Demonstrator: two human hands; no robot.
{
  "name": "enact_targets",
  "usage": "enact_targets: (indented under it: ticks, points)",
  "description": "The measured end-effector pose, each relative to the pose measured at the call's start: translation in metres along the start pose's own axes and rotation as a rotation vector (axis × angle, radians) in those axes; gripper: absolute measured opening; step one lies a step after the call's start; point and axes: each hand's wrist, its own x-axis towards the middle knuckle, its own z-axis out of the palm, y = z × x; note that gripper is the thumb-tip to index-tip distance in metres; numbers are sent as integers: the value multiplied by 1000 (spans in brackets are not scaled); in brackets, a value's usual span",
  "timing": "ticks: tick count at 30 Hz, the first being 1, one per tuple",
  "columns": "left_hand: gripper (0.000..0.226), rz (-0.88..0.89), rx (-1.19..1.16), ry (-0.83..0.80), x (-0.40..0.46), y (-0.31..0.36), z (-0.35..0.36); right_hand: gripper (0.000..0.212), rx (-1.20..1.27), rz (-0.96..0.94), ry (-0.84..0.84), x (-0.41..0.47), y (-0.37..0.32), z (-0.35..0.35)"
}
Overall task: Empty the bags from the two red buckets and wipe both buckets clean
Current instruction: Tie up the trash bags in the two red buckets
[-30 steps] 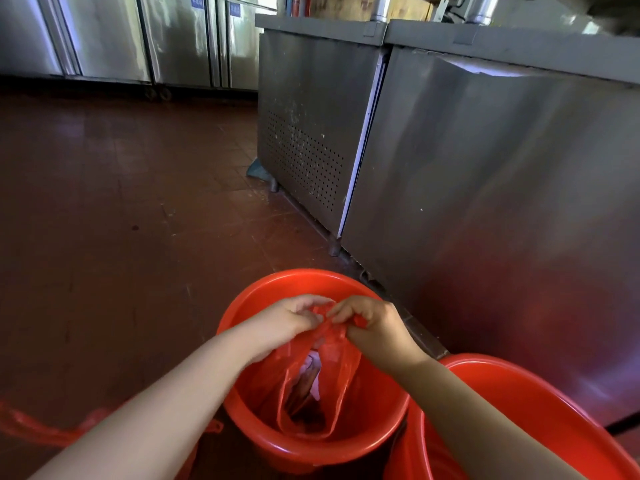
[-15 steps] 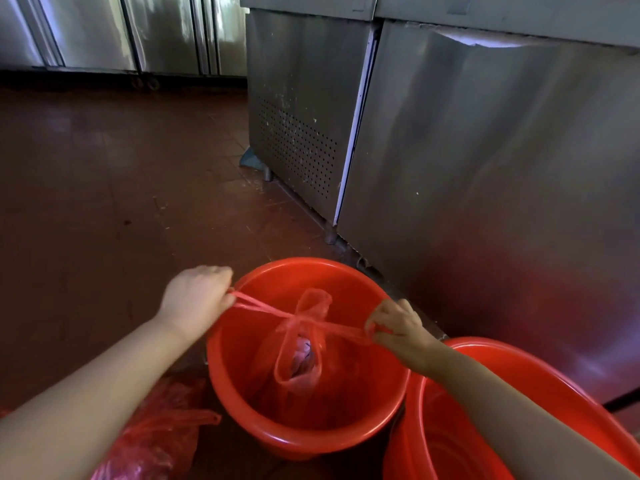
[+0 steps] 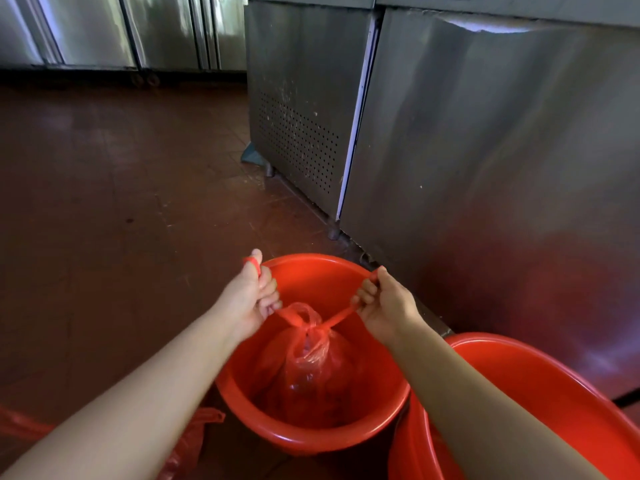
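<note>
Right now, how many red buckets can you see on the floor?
2. One bucket sits in the middle with the tied bag inside; the other bucket is at its right, partly cut off by the frame. More may be out of view.

I see the brown tile floor. On it stand two red buckets, the steel cabinet, and a red bag.

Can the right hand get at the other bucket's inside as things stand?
Probably not yet. The right hand is shut on a handle of the bag, as is the left hand. The second bucket is open-topped, beside that forearm.
</note>
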Motion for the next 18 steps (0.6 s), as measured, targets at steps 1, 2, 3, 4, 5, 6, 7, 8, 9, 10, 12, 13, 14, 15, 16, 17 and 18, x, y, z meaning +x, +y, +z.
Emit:
enact_targets:
  ticks: [1, 2, 3, 4, 5, 6, 7, 8, 9, 10, 12, 13, 14, 15, 16, 17, 18]
  points:
    - [74, -4, -12, 12, 1, 3, -3, 35, 18, 11, 35, 1, -6, -2]
    - [75, -16, -51, 36, 2, 7, -8, 35, 39, 22, 63, 1, -11, -5]
    - [75, -27, -108, 59, 1, 15, -15, 36, 68, 34, 79, 1, -17, -9]
    - [75, -36, -168, 85, 1, 24, -23, 37, 97, 37, 77, 0, -22, -14]
    - [74, -46, -228, 118, 2, 33, -32, 38, 122, 26, 69, -1, -29, -18]
    - [74, -60, -281, 161, 2, 42, -43, 38, 139, 12, 67, 0, -35, -23]
    - [75, -73, -317, 203, 2, 49, -55, 38, 151, 4, 69, -1, -39, -27]
    - [77, -80, -331, 240, 1, 54, -67, 37, 157, 0, 76, 0, -42, -32]
    - [78, -86, -331, 272, -1, 57, -78, 38, 152, -3, 87, -1, -43, -38]
    - [78, -95, -326, 299, -2, 57, -88, 38, 138, -4, 102, -1, -43, -42]
    - [70, -117, -293, 326, -7, 55, -97, 38, 98, -15, 139, 0, -39, -50]
    - [62, -126, -267, 324, -9, 53, -99, 38, 77, -21, 159, 0, -37, -52]
    - [51, -126, -245, 306, -13, 50, -97, 37, 60, -30, 179, 0, -34, -54]
    - [42, -121, -225, 288, -15, 48, -94, 36, 49, -42, 198, 1, -32, -56]
    - [37, -117, -209, 290, -17, 45, -91, 34, 35, -57, 214, 2, -31, -58]
    - [37, -109, -189, 311, -18, 44, -88, 33, 12, -78, 227, 2, -32, -61]
    - [39, -86, -157, 337, -19, 43, -86, 32, -20, -103, 231, 2, -33, -62]
